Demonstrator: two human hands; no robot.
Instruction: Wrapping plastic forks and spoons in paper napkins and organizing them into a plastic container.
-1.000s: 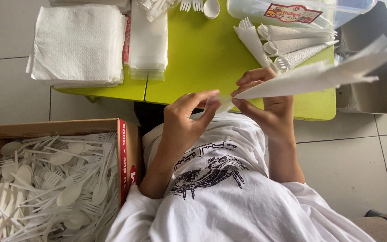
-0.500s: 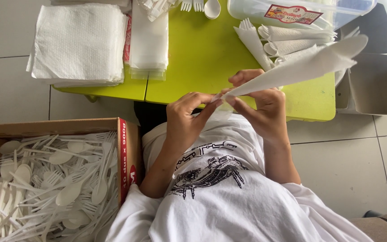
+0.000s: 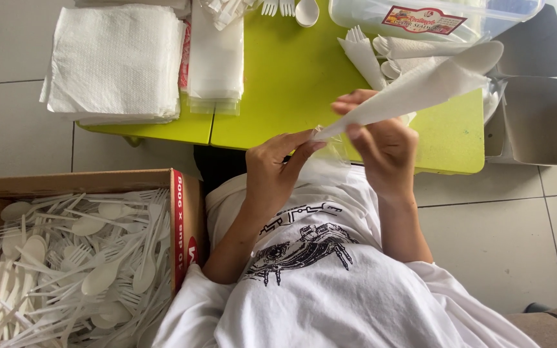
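Observation:
My right hand (image 3: 381, 145) grips a napkin rolled into a long white cone (image 3: 420, 87), its narrow tip pointing down-left. My left hand (image 3: 275, 171) pinches a clear plastic sleeve (image 3: 330, 161) just under that tip. Both hands hover above the front edge of the green table (image 3: 291, 77), over my white printed shirt.
A stack of white napkins (image 3: 114, 61) and a pile of clear sleeves (image 3: 214, 61) lie on the table's left. Several rolled napkin cones (image 3: 407, 51) rest by a clear tub (image 3: 433, 16). A cardboard box (image 3: 178, 219) of white plastic spoons and forks (image 3: 72, 258) stands at lower left. A grey box (image 3: 543, 116) sits right.
The rolled napkin has swung more upright and tightened. Its tip has come down to the clear sleeve that my left hand holds.

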